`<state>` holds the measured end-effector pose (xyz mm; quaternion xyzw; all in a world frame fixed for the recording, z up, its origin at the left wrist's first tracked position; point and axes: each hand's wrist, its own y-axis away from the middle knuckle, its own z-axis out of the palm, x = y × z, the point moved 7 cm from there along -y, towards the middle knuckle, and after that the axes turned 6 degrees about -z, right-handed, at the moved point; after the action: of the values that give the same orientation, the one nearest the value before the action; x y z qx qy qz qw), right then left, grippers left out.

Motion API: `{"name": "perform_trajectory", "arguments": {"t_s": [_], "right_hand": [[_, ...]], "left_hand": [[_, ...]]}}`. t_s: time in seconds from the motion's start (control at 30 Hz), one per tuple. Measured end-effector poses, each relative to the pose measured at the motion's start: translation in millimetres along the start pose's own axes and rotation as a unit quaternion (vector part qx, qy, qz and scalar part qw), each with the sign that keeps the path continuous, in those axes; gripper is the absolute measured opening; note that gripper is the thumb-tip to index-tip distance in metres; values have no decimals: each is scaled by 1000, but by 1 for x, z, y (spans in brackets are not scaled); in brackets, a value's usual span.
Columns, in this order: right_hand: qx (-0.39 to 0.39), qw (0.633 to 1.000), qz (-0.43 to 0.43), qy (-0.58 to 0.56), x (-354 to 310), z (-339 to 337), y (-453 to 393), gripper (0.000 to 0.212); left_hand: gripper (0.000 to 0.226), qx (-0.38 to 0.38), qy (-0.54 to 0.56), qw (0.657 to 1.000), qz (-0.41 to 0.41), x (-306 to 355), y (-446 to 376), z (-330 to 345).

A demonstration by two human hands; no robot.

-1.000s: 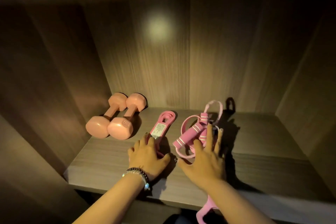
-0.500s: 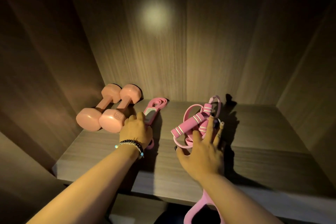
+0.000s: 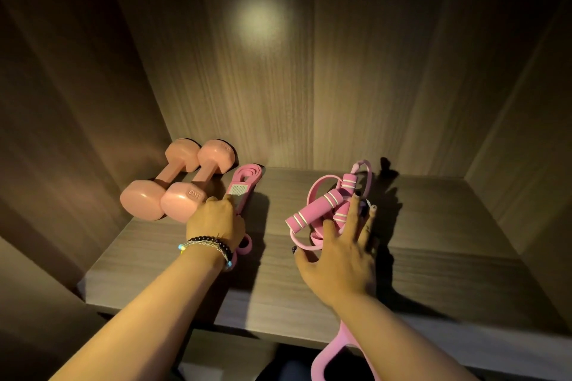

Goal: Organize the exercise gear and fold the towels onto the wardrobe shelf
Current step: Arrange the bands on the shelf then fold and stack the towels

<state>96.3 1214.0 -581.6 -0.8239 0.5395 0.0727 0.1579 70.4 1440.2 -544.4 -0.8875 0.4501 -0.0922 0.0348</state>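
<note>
Head view: left hand (image 3: 215, 221) presses curled fingers on the folded pink band (image 3: 244, 184) beside two dumbbells (image 3: 176, 182), centre-left; right hand (image 3: 342, 254) spreads over the skipping rope (image 3: 328, 204), centre-right on the shelf (image 3: 448, 241).

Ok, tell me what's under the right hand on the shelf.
The right hand rests with spread fingers on the bundled pink jump rope: striped foam handles and loops of cord show beyond the fingers. The palm covers the near part of the bundle, so what lies there cannot be seen.
</note>
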Motion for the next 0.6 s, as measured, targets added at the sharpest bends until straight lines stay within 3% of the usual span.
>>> {"name": "perform_trajectory", "arguments": {"t_s": [0.27, 0.6], "right_hand": [[-5, 1000, 1, 4, 0, -1, 0, 66], [11, 1000, -1, 4, -1, 0, 0, 65]], "left_hand": [[32, -12, -55, 998, 23, 6, -10, 4], [54, -38, 32, 998, 28, 10, 29, 7]]}}
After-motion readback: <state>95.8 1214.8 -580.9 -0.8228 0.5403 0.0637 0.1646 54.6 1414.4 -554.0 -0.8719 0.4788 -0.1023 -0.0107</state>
